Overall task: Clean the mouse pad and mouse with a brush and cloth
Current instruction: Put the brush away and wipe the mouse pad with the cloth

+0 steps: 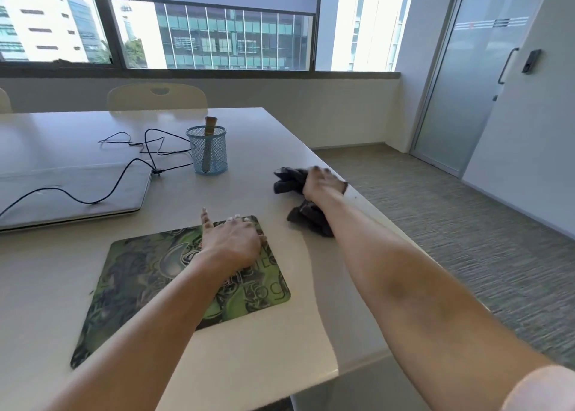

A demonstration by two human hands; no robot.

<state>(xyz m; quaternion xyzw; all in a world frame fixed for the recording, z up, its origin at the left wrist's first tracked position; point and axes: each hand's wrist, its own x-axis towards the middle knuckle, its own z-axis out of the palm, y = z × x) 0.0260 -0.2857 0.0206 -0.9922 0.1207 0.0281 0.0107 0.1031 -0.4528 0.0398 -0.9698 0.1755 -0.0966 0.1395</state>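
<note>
The left hand [231,239] is lying on the green mouse pad [140,273] — print too warped for reading, grip impossible to tell — while the right hand [320,180] is clutching the dark cloth [308,219].

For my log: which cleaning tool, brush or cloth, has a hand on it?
The dark cloth, under the right hand; the brush stands untouched in the blue cup.

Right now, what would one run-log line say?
left hand: rests on pad | right hand: on cloth, grip unclear | brush: in cup
</note>
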